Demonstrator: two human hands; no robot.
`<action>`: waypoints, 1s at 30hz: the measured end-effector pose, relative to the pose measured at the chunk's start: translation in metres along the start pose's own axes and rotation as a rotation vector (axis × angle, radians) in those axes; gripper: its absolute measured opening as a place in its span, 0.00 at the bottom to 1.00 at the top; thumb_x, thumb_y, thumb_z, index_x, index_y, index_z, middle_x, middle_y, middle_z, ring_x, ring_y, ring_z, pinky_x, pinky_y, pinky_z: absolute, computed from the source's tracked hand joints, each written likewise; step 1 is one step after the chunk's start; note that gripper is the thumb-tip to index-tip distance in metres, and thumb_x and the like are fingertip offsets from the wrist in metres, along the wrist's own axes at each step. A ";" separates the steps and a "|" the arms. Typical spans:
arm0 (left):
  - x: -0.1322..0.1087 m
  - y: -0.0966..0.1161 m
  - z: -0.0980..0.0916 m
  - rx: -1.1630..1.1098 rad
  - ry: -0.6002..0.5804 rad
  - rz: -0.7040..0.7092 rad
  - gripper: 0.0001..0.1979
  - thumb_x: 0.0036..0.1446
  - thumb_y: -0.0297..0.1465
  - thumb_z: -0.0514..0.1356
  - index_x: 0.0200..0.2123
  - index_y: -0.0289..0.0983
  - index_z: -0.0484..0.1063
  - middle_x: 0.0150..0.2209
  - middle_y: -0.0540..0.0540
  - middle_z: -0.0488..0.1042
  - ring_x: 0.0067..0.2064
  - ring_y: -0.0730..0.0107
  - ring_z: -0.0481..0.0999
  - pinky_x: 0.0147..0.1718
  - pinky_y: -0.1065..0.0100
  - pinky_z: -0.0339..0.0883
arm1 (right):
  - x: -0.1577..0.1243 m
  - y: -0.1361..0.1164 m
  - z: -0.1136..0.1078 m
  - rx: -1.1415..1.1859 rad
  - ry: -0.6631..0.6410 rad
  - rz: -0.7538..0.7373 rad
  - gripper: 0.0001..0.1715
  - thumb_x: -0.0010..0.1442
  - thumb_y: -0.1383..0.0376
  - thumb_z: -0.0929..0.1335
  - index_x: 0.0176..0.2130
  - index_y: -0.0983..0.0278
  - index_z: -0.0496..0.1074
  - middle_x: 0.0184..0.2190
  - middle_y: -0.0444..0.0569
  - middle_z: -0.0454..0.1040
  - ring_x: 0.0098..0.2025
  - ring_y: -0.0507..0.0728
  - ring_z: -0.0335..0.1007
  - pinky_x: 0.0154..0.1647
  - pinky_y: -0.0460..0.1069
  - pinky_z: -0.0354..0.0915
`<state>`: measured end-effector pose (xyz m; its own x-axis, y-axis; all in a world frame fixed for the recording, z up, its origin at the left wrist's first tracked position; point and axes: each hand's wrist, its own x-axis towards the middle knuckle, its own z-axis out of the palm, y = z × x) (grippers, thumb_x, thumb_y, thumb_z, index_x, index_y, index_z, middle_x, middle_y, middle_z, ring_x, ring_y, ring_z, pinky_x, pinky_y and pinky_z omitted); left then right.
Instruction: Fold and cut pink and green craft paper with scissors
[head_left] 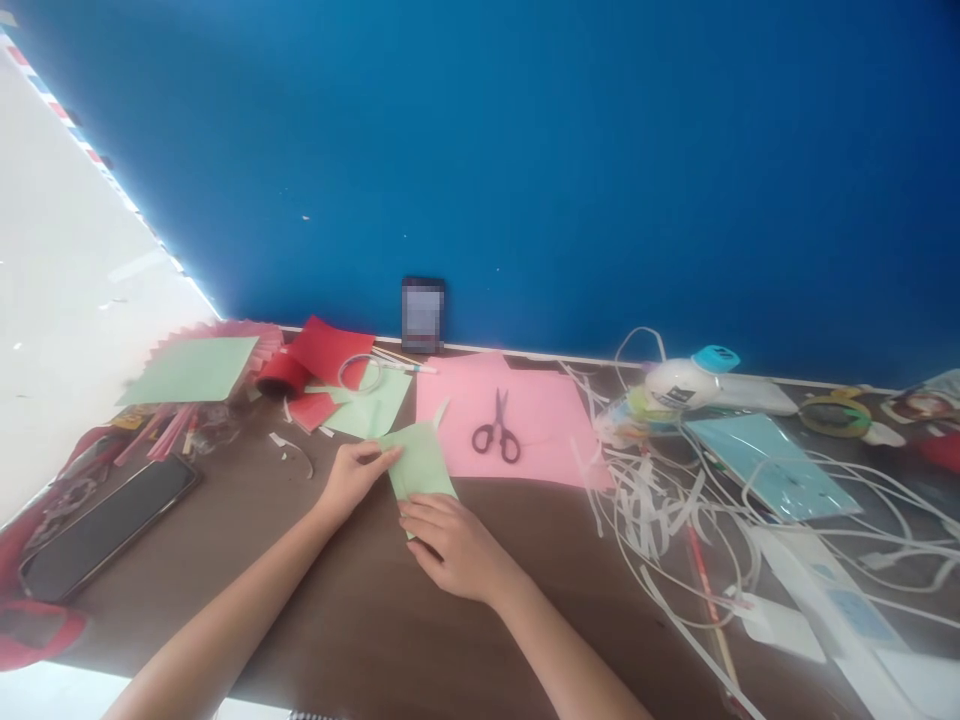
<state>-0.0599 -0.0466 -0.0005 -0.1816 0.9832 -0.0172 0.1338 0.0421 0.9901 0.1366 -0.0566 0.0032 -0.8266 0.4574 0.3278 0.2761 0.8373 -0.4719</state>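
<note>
A piece of light green paper (421, 457) is between my two hands at the middle of the table, its far end overlapping the pink sheets. My left hand (352, 483) pinches its left edge, thumb and fingers closed on it. Across the near end lie the fingers of my right hand (454, 545), the thumb tucked below, gripping the paper there. Black-handled scissors (497, 432) rest on the pink paper (551, 410), just right of the green piece, points facing away from me.
Behind my left hand are more green paper (379, 405), red paper (334, 350) and a tape ring (360, 373). A phone (109, 525) lies at left; another device (423, 315) leans against the blue wall. Paper strips (660, 500), cables, a glue bottle (682, 383) and a power strip (832, 590) crowd the right.
</note>
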 end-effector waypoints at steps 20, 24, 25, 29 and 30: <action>0.007 -0.001 -0.001 -0.473 -0.095 -0.198 0.15 0.47 0.40 0.61 0.24 0.32 0.74 0.29 0.44 0.76 0.35 0.62 0.75 0.40 0.59 0.69 | 0.000 0.001 -0.001 -0.005 -0.017 0.072 0.18 0.57 0.70 0.63 0.48 0.63 0.67 0.50 0.47 0.69 0.56 0.55 0.59 0.57 0.53 0.58; 0.009 -0.002 -0.003 -0.520 -0.059 -0.196 0.15 0.48 0.40 0.62 0.28 0.31 0.75 0.31 0.42 0.77 0.37 0.60 0.76 0.41 0.58 0.69 | -0.001 0.002 -0.001 0.003 -0.009 0.073 0.17 0.58 0.70 0.62 0.48 0.63 0.67 0.49 0.48 0.70 0.56 0.56 0.59 0.57 0.54 0.57; 0.009 -0.002 -0.003 -0.537 -0.047 -0.198 0.15 0.48 0.39 0.61 0.30 0.31 0.75 0.32 0.41 0.77 0.38 0.60 0.76 0.41 0.57 0.69 | -0.001 0.002 -0.001 0.002 0.005 0.070 0.16 0.58 0.71 0.61 0.46 0.63 0.68 0.48 0.48 0.70 0.55 0.56 0.60 0.56 0.54 0.58; 0.010 -0.004 -0.003 -0.597 0.048 -0.163 0.16 0.53 0.40 0.57 0.38 0.35 0.73 0.41 0.42 0.76 0.47 0.60 0.73 0.46 0.59 0.67 | -0.003 0.004 -0.001 -0.023 0.251 0.134 0.12 0.57 0.71 0.60 0.39 0.63 0.69 0.39 0.51 0.73 0.47 0.58 0.66 0.49 0.57 0.62; 0.010 -0.004 -0.002 -0.608 0.070 -0.143 0.16 0.54 0.41 0.56 0.40 0.37 0.72 0.43 0.43 0.75 0.49 0.61 0.71 0.48 0.60 0.66 | -0.003 0.004 -0.001 -0.022 0.362 0.191 0.09 0.57 0.70 0.61 0.38 0.63 0.68 0.36 0.52 0.72 0.43 0.58 0.66 0.45 0.56 0.64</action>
<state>-0.0643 -0.0373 -0.0046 -0.2226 0.9605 -0.1670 -0.4709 0.0441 0.8811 0.1405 -0.0540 0.0009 -0.5346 0.6780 0.5045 0.4220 0.7314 -0.5357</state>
